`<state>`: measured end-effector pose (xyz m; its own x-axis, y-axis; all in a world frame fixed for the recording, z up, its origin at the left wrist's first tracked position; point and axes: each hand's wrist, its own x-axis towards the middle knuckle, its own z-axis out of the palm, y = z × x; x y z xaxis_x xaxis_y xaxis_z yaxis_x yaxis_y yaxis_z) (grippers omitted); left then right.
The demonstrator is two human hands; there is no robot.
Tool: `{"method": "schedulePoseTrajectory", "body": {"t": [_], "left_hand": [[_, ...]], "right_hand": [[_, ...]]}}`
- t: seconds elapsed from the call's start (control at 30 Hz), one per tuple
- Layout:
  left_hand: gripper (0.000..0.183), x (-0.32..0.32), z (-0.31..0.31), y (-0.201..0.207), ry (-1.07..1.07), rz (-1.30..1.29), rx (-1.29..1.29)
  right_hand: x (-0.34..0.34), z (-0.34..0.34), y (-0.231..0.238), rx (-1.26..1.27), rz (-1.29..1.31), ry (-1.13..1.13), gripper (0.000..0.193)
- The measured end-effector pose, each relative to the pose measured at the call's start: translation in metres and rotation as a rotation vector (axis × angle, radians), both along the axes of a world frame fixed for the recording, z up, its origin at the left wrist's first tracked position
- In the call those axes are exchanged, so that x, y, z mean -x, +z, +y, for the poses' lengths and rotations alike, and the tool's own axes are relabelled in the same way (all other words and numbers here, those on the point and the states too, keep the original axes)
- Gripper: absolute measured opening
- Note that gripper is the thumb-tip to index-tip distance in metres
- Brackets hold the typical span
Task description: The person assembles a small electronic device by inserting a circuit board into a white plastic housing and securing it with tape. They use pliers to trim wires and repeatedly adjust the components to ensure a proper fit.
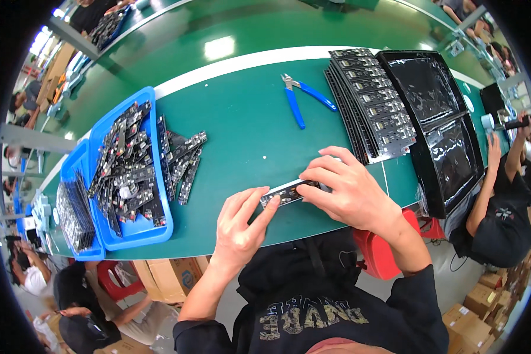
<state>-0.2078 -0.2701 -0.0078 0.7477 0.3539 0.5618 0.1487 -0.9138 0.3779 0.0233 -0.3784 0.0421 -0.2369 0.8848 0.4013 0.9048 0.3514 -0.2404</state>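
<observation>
A narrow black circuit board strip (pixel 284 193) lies flat on the green table (pixel 248 130) near its front edge, held between both hands. My left hand (pixel 240 227) pinches its left end with thumb and fingers. My right hand (pixel 345 189) covers the right end, fingers curled over it. Beside my right hand, at the back right, lies a fanned stack of black circuit boards (pixel 374 106).
A blue tray (pixel 131 233) heaped with black board strips sits on the left, with several loose strips (pixel 186 162) beside it. Blue-handled cutters (pixel 298 97) lie at the back. Black glossy trays (pixel 439 118) stand right. A second blue tray (pixel 76 209) is far left. People work nearby.
</observation>
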Motion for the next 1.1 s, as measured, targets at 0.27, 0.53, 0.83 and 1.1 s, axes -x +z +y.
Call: {"method": "schedulePoseTrajectory", "body": {"t": [0.27,0.53,0.83,1.1], "left_hand": [[0.040,0.005,-0.004,0.003,-0.016,0.003,-0.023],[0.039,0.004,0.001,0.005,-0.018,-0.033,0.018],[0.051,-0.031,0.006,0.032,-0.115,-0.123,0.026],[0.053,-0.100,0.041,0.028,-0.147,-0.080,0.073]], "right_hand": [[0.008,-0.009,-0.005,-0.132,-0.141,0.001,0.006],[0.005,-0.004,-0.005,-0.148,-0.155,0.021,0.011],[-0.008,-0.043,0.022,-0.236,-0.035,-0.210,0.017],[-0.189,-0.168,0.070,-0.414,-0.003,-1.194,0.026]]}}
